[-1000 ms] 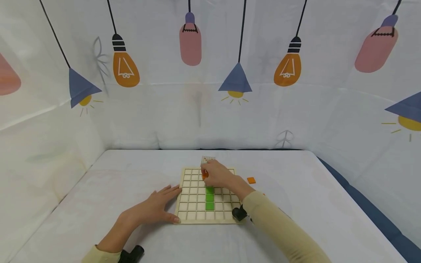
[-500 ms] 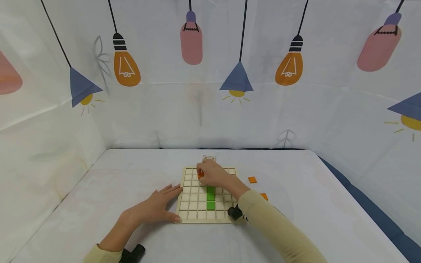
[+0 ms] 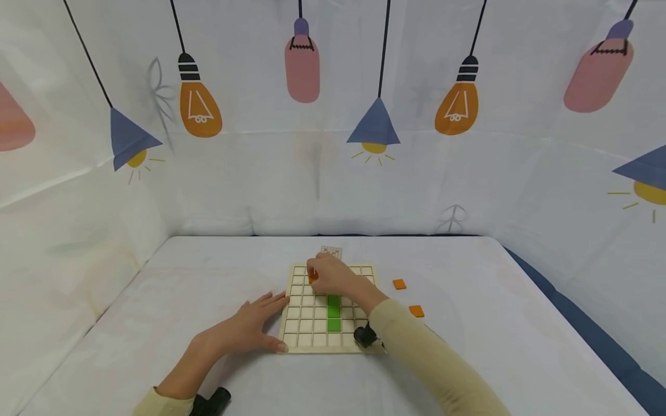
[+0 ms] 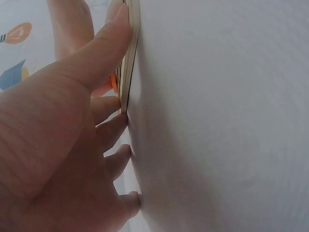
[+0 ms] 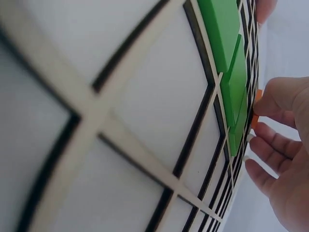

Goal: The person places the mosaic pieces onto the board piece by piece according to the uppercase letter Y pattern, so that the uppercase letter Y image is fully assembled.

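Note:
A wooden grid board (image 3: 307,349) lies on the white table, with green tiles (image 3: 333,312) in one column near its middle. My right hand (image 3: 335,277) is over the board's upper part and pinches an orange tile (image 3: 312,278); in the right wrist view the orange tile (image 5: 257,109) is between thumb and fingers at the grid, beyond the green tiles (image 5: 234,92). My left hand (image 3: 241,330) lies spread at the board's left side. The left wrist view has the left thumb on the board's edge (image 4: 129,63), fingertips of the left hand (image 4: 63,135) along it.
Two loose orange tiles, one farther back (image 3: 399,284) and one nearer (image 3: 417,311), lie right of the board. A small card with a grid pattern (image 3: 332,251) is behind the board. Printed white cloth (image 3: 312,173) hangs behind the table.
My right hand has moved left across the board's upper part with the orange tile. The nearer loose orange tile, mostly covered by the sleeve before, is now in full view. My left hand has stayed put.

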`<state>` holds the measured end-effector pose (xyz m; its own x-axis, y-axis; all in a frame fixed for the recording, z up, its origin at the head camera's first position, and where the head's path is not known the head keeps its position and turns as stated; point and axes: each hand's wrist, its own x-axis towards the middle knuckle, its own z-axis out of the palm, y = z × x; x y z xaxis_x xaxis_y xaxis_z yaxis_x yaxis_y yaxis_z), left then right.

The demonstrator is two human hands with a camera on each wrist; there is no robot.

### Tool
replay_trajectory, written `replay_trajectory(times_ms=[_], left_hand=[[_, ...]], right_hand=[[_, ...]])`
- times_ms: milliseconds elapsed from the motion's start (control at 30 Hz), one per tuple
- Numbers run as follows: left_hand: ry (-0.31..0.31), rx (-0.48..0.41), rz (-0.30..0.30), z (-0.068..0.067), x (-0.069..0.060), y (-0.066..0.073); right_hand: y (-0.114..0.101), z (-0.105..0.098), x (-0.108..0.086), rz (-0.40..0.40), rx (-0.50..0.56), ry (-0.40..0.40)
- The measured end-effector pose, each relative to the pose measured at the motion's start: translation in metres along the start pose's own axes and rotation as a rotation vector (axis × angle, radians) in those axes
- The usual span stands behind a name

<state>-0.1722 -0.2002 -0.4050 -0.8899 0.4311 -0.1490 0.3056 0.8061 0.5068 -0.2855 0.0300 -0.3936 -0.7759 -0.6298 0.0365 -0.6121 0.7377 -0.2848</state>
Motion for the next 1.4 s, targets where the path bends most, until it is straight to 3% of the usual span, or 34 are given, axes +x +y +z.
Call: replay_trajectory(times_ms=[867,1400], left_hand=[[0.001,-0.019,0.005,-0.0010,-0.0021,0.0022],[-0.005,-0.021,0.006,-0.0020,-0.0021,0.0024]], right_hand=[[-0.0083,0.0033,0.0042,0.002,-0.011,0.012],[-0.0088,0.0045,0.0021,-0.011,-0.082,0.008]])
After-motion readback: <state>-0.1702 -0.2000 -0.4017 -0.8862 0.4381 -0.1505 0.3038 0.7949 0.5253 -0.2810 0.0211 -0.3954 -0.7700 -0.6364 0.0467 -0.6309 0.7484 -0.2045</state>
